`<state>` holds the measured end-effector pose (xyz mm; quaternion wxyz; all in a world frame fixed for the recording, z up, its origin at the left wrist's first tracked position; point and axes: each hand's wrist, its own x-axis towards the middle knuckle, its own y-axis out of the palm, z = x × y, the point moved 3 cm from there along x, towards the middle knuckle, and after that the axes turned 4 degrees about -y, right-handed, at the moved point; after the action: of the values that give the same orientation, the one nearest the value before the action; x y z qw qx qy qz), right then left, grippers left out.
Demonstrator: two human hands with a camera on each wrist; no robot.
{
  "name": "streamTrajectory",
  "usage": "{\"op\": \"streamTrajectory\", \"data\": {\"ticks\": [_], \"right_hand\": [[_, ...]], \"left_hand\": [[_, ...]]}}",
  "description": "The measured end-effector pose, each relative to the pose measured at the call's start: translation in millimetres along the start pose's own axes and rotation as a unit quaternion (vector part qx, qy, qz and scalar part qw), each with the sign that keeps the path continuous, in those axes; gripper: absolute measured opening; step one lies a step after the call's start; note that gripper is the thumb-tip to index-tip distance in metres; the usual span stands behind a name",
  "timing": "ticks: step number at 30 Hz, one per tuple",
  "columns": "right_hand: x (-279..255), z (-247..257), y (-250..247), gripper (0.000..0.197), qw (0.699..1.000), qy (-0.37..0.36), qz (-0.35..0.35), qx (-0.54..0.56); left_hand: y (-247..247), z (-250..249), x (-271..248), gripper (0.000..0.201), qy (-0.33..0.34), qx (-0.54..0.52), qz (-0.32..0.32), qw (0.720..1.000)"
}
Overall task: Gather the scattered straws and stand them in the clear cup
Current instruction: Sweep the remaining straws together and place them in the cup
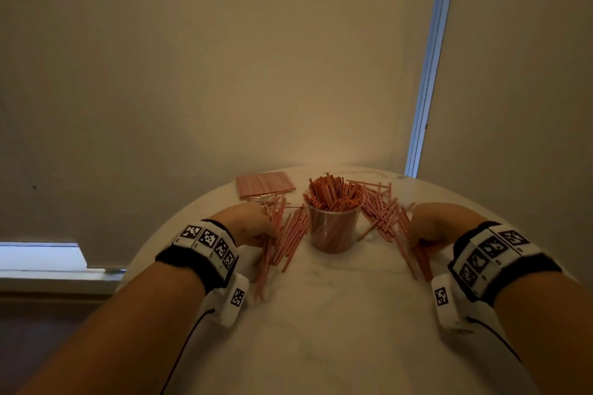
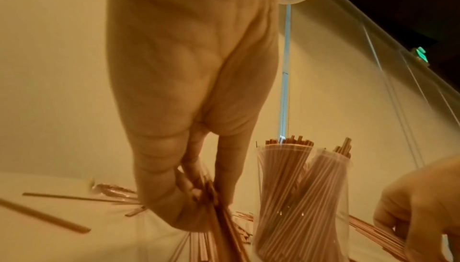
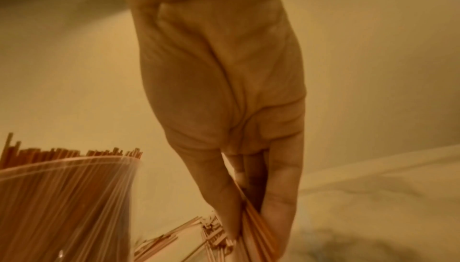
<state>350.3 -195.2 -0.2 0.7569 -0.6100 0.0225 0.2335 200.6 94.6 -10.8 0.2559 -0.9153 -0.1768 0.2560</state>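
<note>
Head view: at 9 o'clock from the clear cup (image 1: 332,221), a bundle of straws (image 1: 282,234) is gripped on the tabletop (image 1: 321,314) by the left hand (image 1: 248,224), its fingers (image 2: 189,187) curled round them. The cup, packed with upright straws, is set at the centre. At 3 o'clock, more scattered straws (image 1: 382,215) are pinched between thumb and fingers (image 3: 278,197) of the right hand (image 1: 433,228). A flat packet of straws (image 1: 263,184) is seen at 11 o'clock.

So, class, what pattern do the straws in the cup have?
Red-and-white stripes on the straws, clearest in the head view.
</note>
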Motion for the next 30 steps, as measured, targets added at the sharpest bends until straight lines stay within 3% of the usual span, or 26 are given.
{"op": "streamTrajectory", "data": {"ticks": [6,13,17,20,22,25,28,30], "right_hand": [[-12.1,0.6,-16.7,0.011,0.983,-0.028,-0.046,0.174],[-30.5,13.5,-28.7,0.005,0.956,-0.129,-0.101,0.244],[-46.9,33.1,-35.6,0.004,0.927,-0.207,-0.134,0.282],[-63.5,56.0,-39.8,0.004,0.902,-0.268,-0.149,0.304],[-73.3,74.9,-40.1,0.007,0.891,-0.299,-0.158,0.304],[-84.4,104.4,-39.4,0.009,0.882,-0.335,-0.209,0.256],[-85.4,128.2,-38.8,0.015,0.865,-0.358,-0.26,0.235],[-81.5,137.6,-39.3,0.021,0.847,-0.368,-0.297,0.241]], "left_hand": [[6.2,-4.6,-10.3,0.014,-0.001,-0.158,0.038,0.987],[6.6,-14.5,-14.3,0.026,-0.005,-0.284,-0.035,0.958],[-4.1,-29.9,-22.8,0.036,0.043,-0.348,-0.056,0.935],[-9.2,-48.9,-38.1,0.031,0.107,-0.385,-0.079,0.913],[-5.7,-64.1,-48.8,0.033,0.158,-0.379,-0.068,0.909],[11.7,-85.8,-60.6,0.057,0.223,-0.314,-0.056,0.921],[32.6,-96.9,-61.0,0.081,0.244,-0.257,-0.051,0.934],[37.4,-98.3,-55.0,0.08,0.249,-0.262,-0.074,0.929]]}}
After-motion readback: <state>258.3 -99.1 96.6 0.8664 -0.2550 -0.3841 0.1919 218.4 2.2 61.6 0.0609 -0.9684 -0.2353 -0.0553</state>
